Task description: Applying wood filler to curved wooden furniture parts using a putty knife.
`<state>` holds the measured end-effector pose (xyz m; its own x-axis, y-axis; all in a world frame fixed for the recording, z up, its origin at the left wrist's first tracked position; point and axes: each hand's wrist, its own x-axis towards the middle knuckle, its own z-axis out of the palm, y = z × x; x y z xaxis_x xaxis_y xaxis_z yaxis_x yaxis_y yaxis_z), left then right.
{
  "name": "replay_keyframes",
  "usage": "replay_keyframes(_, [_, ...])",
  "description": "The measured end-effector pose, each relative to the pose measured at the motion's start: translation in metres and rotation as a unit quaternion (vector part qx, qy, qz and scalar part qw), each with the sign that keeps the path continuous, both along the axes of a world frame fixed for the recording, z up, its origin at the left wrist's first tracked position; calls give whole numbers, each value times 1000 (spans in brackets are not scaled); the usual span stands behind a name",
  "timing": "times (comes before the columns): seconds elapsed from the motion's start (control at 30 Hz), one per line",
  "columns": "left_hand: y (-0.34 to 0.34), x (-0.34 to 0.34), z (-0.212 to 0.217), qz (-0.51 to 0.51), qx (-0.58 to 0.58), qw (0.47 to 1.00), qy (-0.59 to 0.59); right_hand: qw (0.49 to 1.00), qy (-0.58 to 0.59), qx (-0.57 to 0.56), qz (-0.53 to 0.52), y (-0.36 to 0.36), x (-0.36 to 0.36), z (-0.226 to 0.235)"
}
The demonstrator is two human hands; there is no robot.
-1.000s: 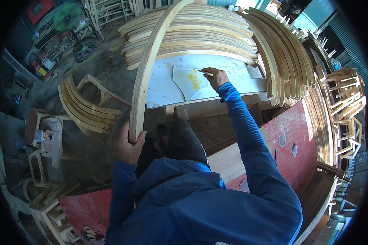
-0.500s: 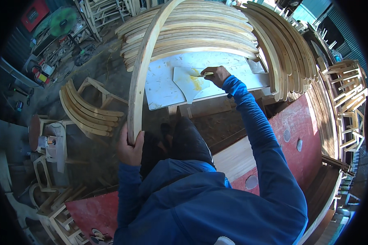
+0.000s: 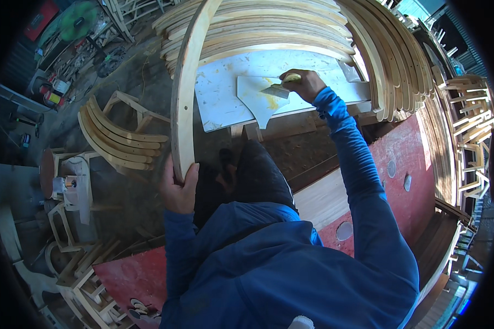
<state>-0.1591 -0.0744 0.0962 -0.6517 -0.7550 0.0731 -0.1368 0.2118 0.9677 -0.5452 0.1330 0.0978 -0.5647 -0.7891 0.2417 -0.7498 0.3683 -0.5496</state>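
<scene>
My left hand (image 3: 180,189) is closed around the lower end of a long curved wooden piece (image 3: 185,98), which stands up and arcs toward the far side. In my right hand (image 3: 308,86) is a putty knife (image 3: 280,88) with a pale yellow-green handle. Its wide blade rests at or just over a white, tapered palette board (image 3: 250,88). Yellow-orange putty (image 3: 271,101) is smeared on that board beneath the blade. The palette lies on a white, stained tabletop (image 3: 217,107), its narrow end reaching past the near edge. My fingertips on the far side of the wood are hidden.
Curved wooden pieces are stacked (image 3: 269,35) along the table's far side. More arched pieces (image 3: 392,66) lean at the right. A smaller curved stack (image 3: 115,143) sits low at left, near a green fan (image 3: 76,24). Red panels (image 3: 398,159) flank me, and wooden frames (image 3: 469,126) stand far right.
The putty knife has turned so its broad blade now shows over the putty. My left hand still holds the curved piece. The view has shifted slightly.
</scene>
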Motion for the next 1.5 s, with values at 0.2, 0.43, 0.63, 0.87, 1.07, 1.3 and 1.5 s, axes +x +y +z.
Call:
replay_keyframes(0.2, [4, -1, 8, 12, -65, 998, 11, 887, -363, -277, -71, 22, 59, 20])
replay_keyframes(0.43, [8, -2, 1, -1, -108, 994, 24, 806, -428, -401, -75, 26, 110, 21])
replay_keyframes(0.63, [11, -2, 10, 13, -125, 992, 15, 956, -111, -263, -61, 12, 150, 61])
replay_keyframes(0.87, [16, -4, 21, 9, -71, 996, 47, 945, 100, -260, 170, -18, 205, 68])
replay_keyframes(1.07, [20, -3, 27, 2, -3, 998, 60, 928, 142, -261, 224, -36, 220, 40])
replay_keyframes(1.3, [21, -3, 36, -6, 84, 994, 64, 932, 135, -219, 256, -38, 227, 8])
replay_keyframes(1.5, [20, -1, 36, -9, 80, 996, 41, 943, 94, -174, 269, -21, 222, 25])
